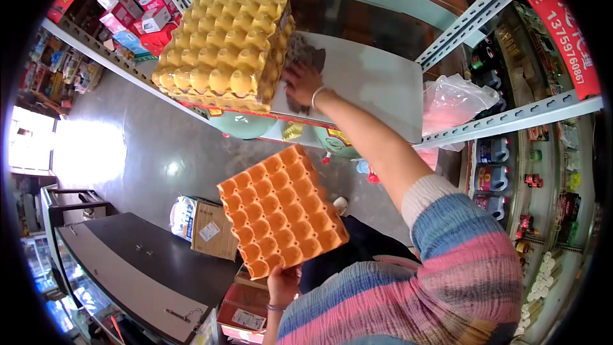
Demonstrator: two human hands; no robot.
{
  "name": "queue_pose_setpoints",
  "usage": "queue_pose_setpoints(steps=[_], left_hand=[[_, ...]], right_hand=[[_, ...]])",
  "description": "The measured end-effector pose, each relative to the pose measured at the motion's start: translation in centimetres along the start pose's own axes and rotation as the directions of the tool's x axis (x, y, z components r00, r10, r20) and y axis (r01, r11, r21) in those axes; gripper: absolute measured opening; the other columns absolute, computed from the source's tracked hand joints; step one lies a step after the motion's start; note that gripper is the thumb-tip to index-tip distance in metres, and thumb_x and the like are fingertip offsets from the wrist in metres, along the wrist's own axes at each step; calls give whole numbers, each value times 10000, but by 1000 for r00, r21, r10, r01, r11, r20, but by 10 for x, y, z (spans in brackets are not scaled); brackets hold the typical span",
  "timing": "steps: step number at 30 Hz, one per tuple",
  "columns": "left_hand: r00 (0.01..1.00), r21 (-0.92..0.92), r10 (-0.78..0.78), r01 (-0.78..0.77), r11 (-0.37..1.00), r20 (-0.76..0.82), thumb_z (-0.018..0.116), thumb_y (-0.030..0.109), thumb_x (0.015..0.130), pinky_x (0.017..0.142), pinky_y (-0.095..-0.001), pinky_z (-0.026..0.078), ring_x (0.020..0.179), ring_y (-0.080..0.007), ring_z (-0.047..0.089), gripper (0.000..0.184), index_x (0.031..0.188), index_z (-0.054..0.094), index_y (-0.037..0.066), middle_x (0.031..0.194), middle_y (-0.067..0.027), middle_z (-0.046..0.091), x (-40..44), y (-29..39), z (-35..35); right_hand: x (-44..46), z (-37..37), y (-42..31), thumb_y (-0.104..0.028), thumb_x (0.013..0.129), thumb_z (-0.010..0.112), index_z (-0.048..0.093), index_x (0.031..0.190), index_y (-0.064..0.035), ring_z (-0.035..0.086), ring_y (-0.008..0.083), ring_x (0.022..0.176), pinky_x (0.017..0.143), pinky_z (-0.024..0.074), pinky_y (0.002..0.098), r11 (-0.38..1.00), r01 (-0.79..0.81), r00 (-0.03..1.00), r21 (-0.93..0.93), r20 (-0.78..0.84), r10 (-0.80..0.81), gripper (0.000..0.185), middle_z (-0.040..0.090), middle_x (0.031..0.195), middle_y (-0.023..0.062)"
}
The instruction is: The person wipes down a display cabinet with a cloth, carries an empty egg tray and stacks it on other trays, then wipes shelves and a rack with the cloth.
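My left hand [284, 285] grips the lower edge of an empty orange egg tray [281, 207], which is tilted with its cups facing the camera. At the shelf above, my right hand [302, 83] reaches beside a stack of yellow egg trays [223, 48] wrapped in clear film. Its fingers are apart and rest on a grey, crumpled cloth-like thing [306, 57] against the right side of the stack. That grey thing lies on the pale shelf board [377, 83].
A clear plastic bag [456, 99] hangs at the shelf's right post. Bottles [491, 176] fill racks at the right. A cardboard box [214, 230] stands on the floor near a dark counter [147, 249]. Pink boxes [153, 19] sit behind the stack.
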State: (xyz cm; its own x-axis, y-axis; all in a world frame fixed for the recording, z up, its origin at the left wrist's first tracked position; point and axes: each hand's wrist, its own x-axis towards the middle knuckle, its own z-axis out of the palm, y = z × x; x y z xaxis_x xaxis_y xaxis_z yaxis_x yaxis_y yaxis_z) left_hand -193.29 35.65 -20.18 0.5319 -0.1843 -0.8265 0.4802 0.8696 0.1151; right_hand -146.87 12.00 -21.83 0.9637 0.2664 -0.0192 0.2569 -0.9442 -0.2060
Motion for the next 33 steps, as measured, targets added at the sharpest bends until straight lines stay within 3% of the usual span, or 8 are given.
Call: queue_pose_setpoints(steps=[2,8,13,20,22,27,30,33], left_hand=[[999,56,37,-37,998,-7,451,200,918,670,-335,509,935,-280,643,316,1133,567,0,1034,-139,663,2,3,4],[996,180,88,-88,980,11,459,199,918,626,-317,481,905,-268,646,289,1103,582,14,1001,-121,669,6,11,17],[998,278,-19,-1,961,68,478,202,904,644,-321,498,898,-270,645,301,1106,580,3,994,-129,670,18,26,18],[968,338,-243,211,917,56,413,238,935,694,-348,517,911,-281,650,338,1130,569,9,992,-135,677,17,32,26],[978,339,-206,197,920,-10,428,225,929,749,-365,529,937,-288,644,332,1143,565,11,1023,-136,672,30,24,5],[923,452,-383,361,816,-46,505,184,889,758,-374,533,942,-278,642,309,1142,576,22,1033,-129,671,29,7,18],[899,577,-429,398,713,-89,538,186,870,766,-365,531,936,-263,645,302,1124,595,34,1024,-119,675,35,-22,29],[817,692,-541,509,512,-200,553,195,861,800,-361,519,946,-252,640,302,1122,600,50,1039,-107,672,36,-63,60]], right_hand=[[-46,3,-6,-393,921,427,402,1388,-188,188,288,1404,1102,182,530,985,165,986,55,-19,-164,510,288,1495,82],[-178,-18,49,-379,919,462,384,1386,-135,198,311,1400,1080,199,592,967,-252,964,-40,-93,248,532,295,1483,115],[-233,-21,112,-424,893,466,283,1434,-117,124,421,1396,1046,159,668,584,-806,561,98,-193,805,648,196,1502,212],[-228,-52,110,-431,858,489,336,1418,-157,117,400,1401,1049,117,674,721,-687,723,86,-11,691,641,200,1517,144],[-245,-59,81,-362,802,582,478,1313,-104,222,379,1362,1010,167,691,830,-548,822,-108,-253,510,581,361,1432,142],[-367,-22,1,-308,737,675,463,1278,14,464,322,1192,1027,361,408,949,-229,927,217,-250,280,665,483,1272,198],[-458,-10,2,-292,708,752,367,1338,27,469,322,1191,1015,379,388,641,-582,747,500,18,664,804,488,1280,189],[-546,-2,20,-264,781,730,291,1384,-7,416,289,1252,1021,372,388,-11,-358,658,934,261,706,789,424,1342,179]])
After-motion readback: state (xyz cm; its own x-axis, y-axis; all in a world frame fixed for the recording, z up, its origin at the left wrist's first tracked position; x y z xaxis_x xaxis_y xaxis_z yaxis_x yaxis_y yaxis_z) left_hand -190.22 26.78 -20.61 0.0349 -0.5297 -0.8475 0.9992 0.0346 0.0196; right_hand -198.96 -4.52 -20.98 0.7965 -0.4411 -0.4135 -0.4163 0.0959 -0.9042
